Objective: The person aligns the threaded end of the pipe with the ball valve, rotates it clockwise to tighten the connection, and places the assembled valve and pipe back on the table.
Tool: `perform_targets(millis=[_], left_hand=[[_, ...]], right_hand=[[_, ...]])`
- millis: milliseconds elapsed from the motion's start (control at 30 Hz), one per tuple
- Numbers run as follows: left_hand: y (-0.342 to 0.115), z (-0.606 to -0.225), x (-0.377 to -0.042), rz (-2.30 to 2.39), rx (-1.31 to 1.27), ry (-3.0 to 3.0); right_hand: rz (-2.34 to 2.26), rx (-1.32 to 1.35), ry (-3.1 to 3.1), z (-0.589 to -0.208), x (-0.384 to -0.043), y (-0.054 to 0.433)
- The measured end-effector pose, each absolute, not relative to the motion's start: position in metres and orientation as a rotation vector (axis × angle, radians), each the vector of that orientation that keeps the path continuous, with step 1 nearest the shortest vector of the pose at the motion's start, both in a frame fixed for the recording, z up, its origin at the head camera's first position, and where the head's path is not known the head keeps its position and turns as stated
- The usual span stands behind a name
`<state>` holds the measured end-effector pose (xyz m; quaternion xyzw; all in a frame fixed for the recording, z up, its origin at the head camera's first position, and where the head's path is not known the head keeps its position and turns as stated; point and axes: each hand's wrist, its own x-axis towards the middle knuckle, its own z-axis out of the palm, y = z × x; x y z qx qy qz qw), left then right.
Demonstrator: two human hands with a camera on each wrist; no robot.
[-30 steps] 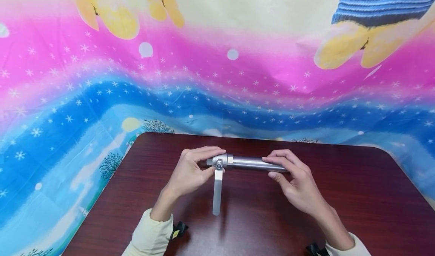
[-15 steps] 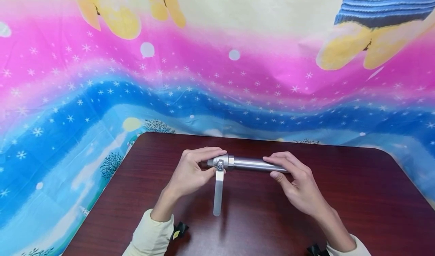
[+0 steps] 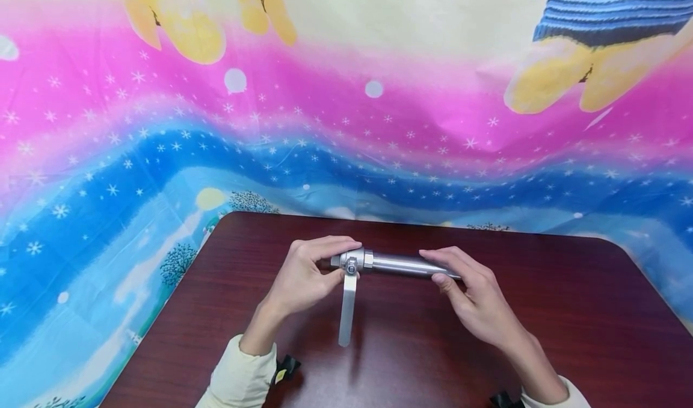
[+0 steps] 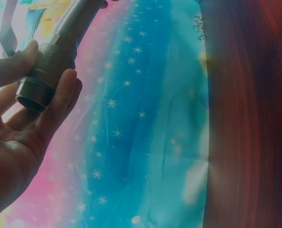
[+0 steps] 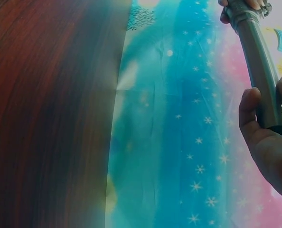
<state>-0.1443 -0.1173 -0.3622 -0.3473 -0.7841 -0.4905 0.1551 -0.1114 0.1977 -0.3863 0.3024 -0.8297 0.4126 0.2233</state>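
Note:
A silvery ball valve (image 3: 354, 257) is joined end to end with a smooth metal pipe (image 3: 397, 264), both held level above the table. Its flat lever handle (image 3: 347, 315) points toward the near side, square to the pipe. My left hand (image 3: 298, 278) grips the valve body between thumb and fingers; in the left wrist view the open end of the valve (image 4: 34, 95) faces back toward the palm. Around the pipe's right end, my right hand (image 3: 479, 296) curls its thumb and fingers. That end of the pipe (image 5: 264, 71) shows between thumb and fingers in the right wrist view.
Below the hands lies a dark reddish wooden table (image 3: 400, 360) with rounded far corners. A colourful printed cloth (image 3: 325, 113) hangs behind it and along its sides. Black straps (image 3: 287, 367) show near the sleeve cuffs.
The right hand's fingers have dropped slightly around the pipe, whose right end sits a touch lower. The left hand keeps its grip on the valve.

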Motion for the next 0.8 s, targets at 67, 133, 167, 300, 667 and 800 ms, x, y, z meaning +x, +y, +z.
perform_targets(millis=[67, 133, 167, 300, 667, 800], left_hand=[[-0.1178, -0.3626, -0.1442, -1.399, -1.000, -2.243], [-0.1180, -0.3632, -0.1447, -1.394, -1.002, -2.241], [-0.1181, -0.3636, -0.1451, -1.393, -1.003, -2.241], [-0.1177, -0.3647, -0.1474, -1.401, -1.000, -2.241], [-0.1169, -0.3642, -0.1459, -1.439, -0.983, -2.250], [-0.1168, -0.3643, -0.1456, -1.442, -0.983, -2.244]], right_hand=[[1.141, 0.834, -2.296, -0.3872, -0.1111, 0.1968], [1.130, 0.821, -2.298, -0.3877, -0.1108, 0.1957], [1.123, 0.811, -2.301, -0.3879, -0.1107, 0.1951], [1.078, 0.778, -2.304, -0.3887, -0.1112, 0.1929], [1.091, 0.788, -2.235, -0.3868, -0.1112, 0.1920], [1.100, 0.826, -2.190, -0.3877, -0.1128, 0.1935]])
